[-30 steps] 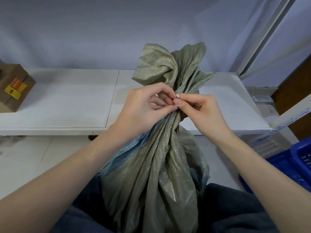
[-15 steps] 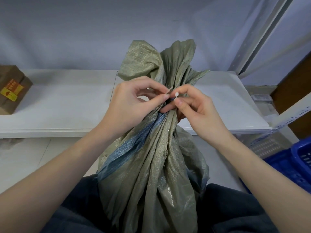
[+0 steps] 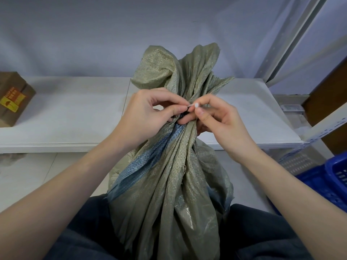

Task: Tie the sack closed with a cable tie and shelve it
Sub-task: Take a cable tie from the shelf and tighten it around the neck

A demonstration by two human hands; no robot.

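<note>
A grey-green woven sack (image 3: 169,184) with a blue stripe stands upright between my knees, its neck bunched at hand height and its loose top flaring above. A thin white cable tie (image 3: 194,105) runs around the neck. My left hand (image 3: 148,117) pinches the tie's thin end between thumb and forefinger. My right hand (image 3: 216,119) pinches the small white head of the tie, its other fingers curled against the sack's neck. Most of the tie's loop is hidden behind the fabric and fingers.
A low white shelf (image 3: 75,119) spans the view behind the sack. A brown cardboard box (image 3: 13,98) with a yellow label sits at its left end. A grey shelf upright (image 3: 287,40) rises at the right. A blue plastic basket (image 3: 330,182) stands on the floor, lower right.
My hands have drawn slightly apart at the sack's neck, and the tie's white head and thin end now show between my fingertips. The sack's top has shifted a little left.
</note>
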